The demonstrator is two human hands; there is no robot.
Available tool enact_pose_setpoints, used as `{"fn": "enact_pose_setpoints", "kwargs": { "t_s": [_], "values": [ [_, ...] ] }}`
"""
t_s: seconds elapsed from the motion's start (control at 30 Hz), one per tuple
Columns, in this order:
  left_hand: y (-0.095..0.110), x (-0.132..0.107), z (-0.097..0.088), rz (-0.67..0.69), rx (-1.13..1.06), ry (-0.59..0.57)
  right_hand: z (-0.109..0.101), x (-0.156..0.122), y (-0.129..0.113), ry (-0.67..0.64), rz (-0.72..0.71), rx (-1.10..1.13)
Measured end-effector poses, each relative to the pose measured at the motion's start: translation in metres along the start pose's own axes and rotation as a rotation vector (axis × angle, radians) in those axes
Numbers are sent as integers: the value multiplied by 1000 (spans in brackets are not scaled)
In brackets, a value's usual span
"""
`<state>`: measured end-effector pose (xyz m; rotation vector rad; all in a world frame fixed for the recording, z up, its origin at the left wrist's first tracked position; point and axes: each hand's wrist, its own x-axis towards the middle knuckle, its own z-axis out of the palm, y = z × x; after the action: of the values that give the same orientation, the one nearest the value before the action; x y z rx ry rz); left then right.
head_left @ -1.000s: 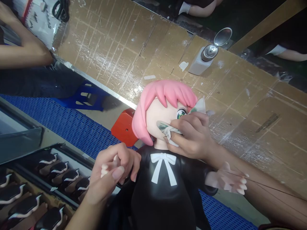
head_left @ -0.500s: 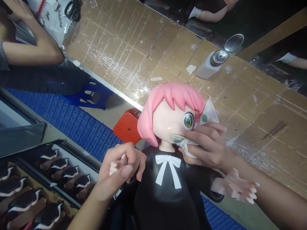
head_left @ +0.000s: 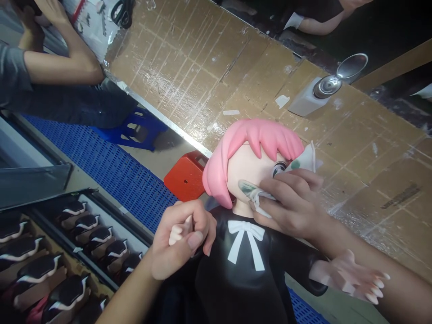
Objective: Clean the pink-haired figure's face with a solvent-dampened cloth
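Note:
A large figurine (head_left: pixel 232 270) with pink hair, a black dress and a white bow lies tilted in front of me. My left hand (head_left: pixel 184 238) is closed around the figurine's small pale hand (head_left: pixel 180 231) on the left side. In my right hand (head_left: pixel 290 202) is a white cloth (head_left: pixel 261 198) with green stains, its fold pressed on the figurine's cheek below the eye (head_left: pixel 279 168). Part of the cloth sticks out above my fingers and partly covers the eye. The figurine's other hand (head_left: pixel 353 272) stretches out below my right forearm, untouched.
A cardboard-covered table (head_left: pixel 189 67) spans the back, bearing a white bottle (head_left: pixel 308 99) with its metal lid raised, and scissors (head_left: pixel 122 13). A co-worker's arm (head_left: pixel 64 65) rests at the far left. Orange stool (head_left: pixel 185 177), blue stool (head_left: pixel 138 130) and boxes of black parts (head_left: pixel 67 288) lie leftward.
My right hand and the cloth have moved up over the eye, which is now partly covered. The whole scene has shifted a little rightward in view. My left hand keeps its hold.

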<state>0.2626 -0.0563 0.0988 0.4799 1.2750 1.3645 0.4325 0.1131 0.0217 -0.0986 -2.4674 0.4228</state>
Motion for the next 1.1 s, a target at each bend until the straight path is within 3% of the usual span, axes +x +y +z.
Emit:
{"fn": "enact_pose_setpoints", "kwargs": {
  "t_s": [0.1, 0.33, 0.5, 0.73, 0.93, 1.1],
  "values": [
    [-1, 0, -2, -3, 0, 3, -3, -6, 3, -32, -55, 80],
    [-1, 2, -4, -2, -2, -10, -25, -36, 32, 159, -50, 81],
    [0, 2, -3, -4, -1, -2, -17, -49, 25, 125, -21, 54],
    [2, 5, -2, 0, 41, -18, 1, -33, 9, 94, 11, 9],
    [1, 2, -3, -4, 23, -16, -2, -16, 6, 11, -77, 18],
    [0, 2, -2, 0, 13, -12, -2, -8, 5, 7, -68, 14]
  ]
}}
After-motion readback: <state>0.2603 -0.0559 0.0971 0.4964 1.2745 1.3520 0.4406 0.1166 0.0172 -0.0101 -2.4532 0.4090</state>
